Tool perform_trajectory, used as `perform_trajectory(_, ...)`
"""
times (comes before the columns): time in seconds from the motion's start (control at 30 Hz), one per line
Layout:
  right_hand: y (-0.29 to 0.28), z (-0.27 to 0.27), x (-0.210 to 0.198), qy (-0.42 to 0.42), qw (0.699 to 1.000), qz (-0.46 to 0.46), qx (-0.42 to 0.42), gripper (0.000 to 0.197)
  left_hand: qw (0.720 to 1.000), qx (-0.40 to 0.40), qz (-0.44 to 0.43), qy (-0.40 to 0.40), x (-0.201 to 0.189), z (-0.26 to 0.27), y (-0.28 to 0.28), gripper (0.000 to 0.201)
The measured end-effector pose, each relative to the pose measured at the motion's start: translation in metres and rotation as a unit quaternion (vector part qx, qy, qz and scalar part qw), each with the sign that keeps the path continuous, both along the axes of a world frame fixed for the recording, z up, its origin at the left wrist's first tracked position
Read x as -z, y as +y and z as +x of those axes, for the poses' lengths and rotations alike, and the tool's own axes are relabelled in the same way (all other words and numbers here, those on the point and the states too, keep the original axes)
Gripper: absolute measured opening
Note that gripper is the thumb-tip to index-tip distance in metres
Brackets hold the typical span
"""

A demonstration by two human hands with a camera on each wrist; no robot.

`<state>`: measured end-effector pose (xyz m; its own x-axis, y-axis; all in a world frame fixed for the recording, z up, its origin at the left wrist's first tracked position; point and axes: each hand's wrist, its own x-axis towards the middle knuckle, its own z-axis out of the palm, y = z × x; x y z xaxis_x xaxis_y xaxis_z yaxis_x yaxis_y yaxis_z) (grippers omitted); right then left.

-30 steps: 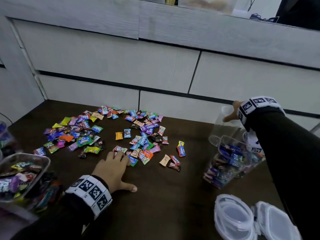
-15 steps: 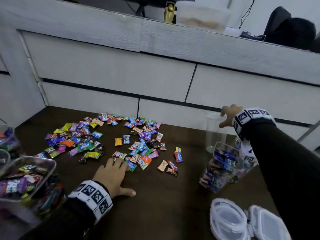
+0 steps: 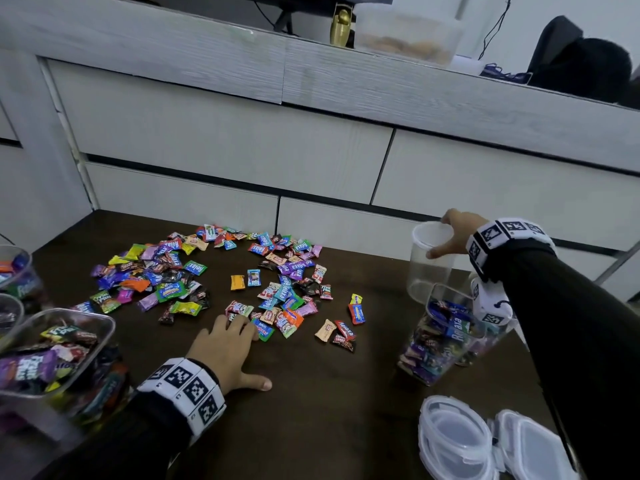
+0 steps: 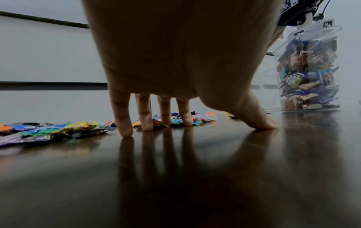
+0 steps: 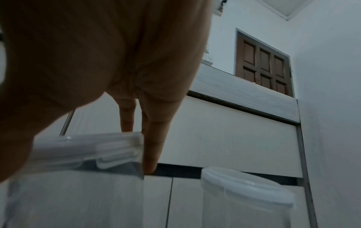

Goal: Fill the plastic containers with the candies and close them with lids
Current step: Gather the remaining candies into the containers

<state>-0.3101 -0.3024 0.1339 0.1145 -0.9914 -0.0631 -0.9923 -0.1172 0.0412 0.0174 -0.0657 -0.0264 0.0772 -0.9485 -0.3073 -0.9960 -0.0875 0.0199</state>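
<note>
Bare dark table (image 3: 311, 410) lies open between the scattered candies (image 3: 277, 289) and the lids (image 3: 453, 441). Filled containers (image 3: 440, 337) crowd the right edge, with more (image 3: 59, 358) along the left.

Dark brown glossy table (image 3: 311, 427). Bearing: scattered wrapped candies (image 3: 221, 278); candy-filled clear containers at left (image 3: 59, 358) and right (image 3: 440, 337); empty clear container (image 3: 429, 268); lids (image 3: 453, 441) at near right edge.
</note>
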Motion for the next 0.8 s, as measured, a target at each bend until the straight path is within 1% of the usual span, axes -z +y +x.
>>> perform_trajectory(0.1, 0.008, 0.004, -0.021, -0.045, 0.998, -0.032, -0.029, 0.087, 1.000, -0.003, 0.005, 0.000, 0.000, 0.000, -0.001, 0.086)
perform_trajectory(0.23, 0.035, 0.016, -0.066, -0.100, 0.988, -0.068, -0.091, 0.083, 1.000, -0.005, 0.006, 0.011, -0.002, 0.001, 0.000, 0.086)
perform_trajectory(0.3, 0.055, 0.025, -0.085, -0.119, 0.983, -0.064, -0.127, 0.081, 1.000, -0.006, 0.007, 0.016, -0.005, 0.001, 0.002, 0.085)
perform_trajectory(0.37, 0.077, 0.038, -0.093, -0.135, 0.976, -0.048, -0.162, 0.082, 1.000, -0.009, 0.005, 0.023, -0.007, 0.001, 0.003, 0.082)
perform_trajectory(0.43, 0.104, 0.053, -0.091, -0.152, 0.968, -0.025, -0.198, 0.082, 0.999, -0.015, 0.006, 0.037, -0.011, 0.002, 0.005, 0.082)
perform_trajectory(0.5, 0.130, 0.067, -0.080, -0.161, 0.959, 0.012, -0.234, 0.080, 0.998, -0.025, 0.009, 0.064, -0.014, 0.003, 0.007, 0.086)
perform_trajectory(0.57, 0.155, 0.079, -0.064, -0.165, 0.949, 0.044, -0.265, 0.080, 0.994, -0.030, -0.004, 0.105, -0.016, 0.004, 0.011, 0.093)
perform_trajectory(0.63, 0.176, 0.089, -0.046, -0.169, 0.939, 0.061, -0.292, 0.080, 0.986, -0.018, -0.031, 0.164, -0.018, 0.005, 0.016, 0.098)
perform_trajectory(0.7, 0.191, 0.097, -0.028, -0.166, 0.930, 0.078, -0.318, 0.079, 0.971, 0.011, -0.055, 0.231, -0.018, 0.005, 0.021, 0.105)
perform_trajectory(0.8, 0.204, 0.103, -0.007, -0.156, 0.925, 0.104, -0.332, 0.080, 0.936, 0.056, -0.080, 0.337, -0.018, 0.002, 0.027, 0.115)
